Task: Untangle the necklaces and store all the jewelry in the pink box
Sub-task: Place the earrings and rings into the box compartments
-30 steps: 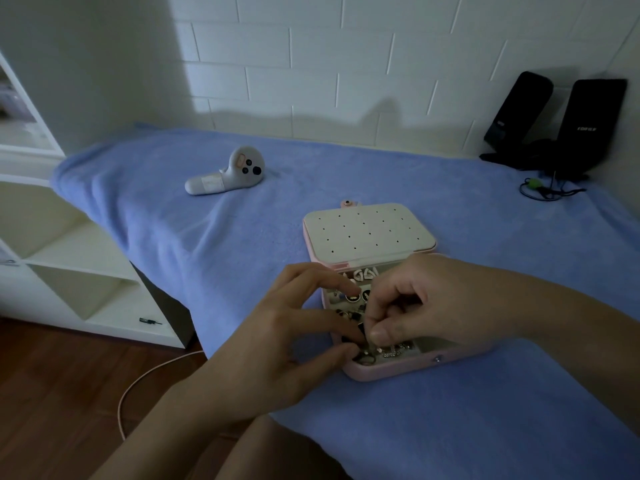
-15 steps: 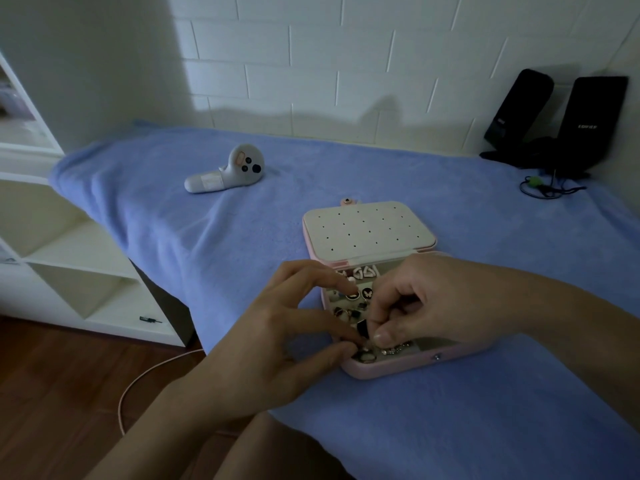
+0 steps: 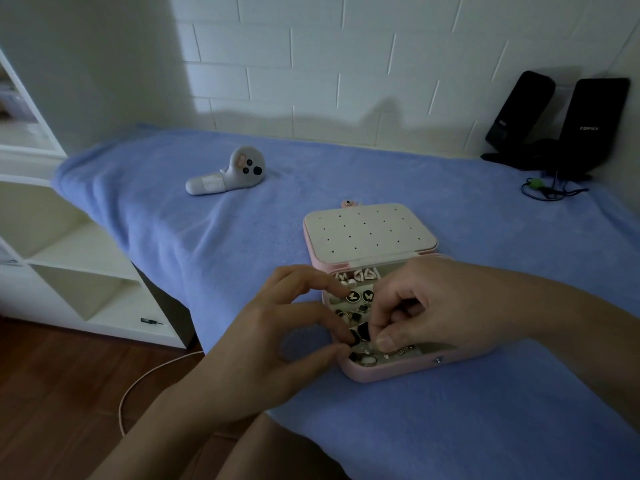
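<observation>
The blue cloth (image 3: 450, 427) covers the table, and its near edge is cut off. On it, near the middle, the pink box (image 3: 408, 370) lies open with its lid (image 3: 367, 233) flat on the far side. The right hand (image 3: 446, 306) hides the box's right half; earrings (image 3: 360, 296) fill the visible left compartments. Its curled fingers pinch a small black piece (image 3: 362, 332). The left hand (image 3: 273, 341) has its thumb and forefinger curled against that piece, but I cannot tell whether they grasp it.

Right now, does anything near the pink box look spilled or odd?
Nothing spilled: jewelry sits inside the pink box, where the left hand and right hand pinch a black piece. Only the white controller looks unrelated.
</observation>
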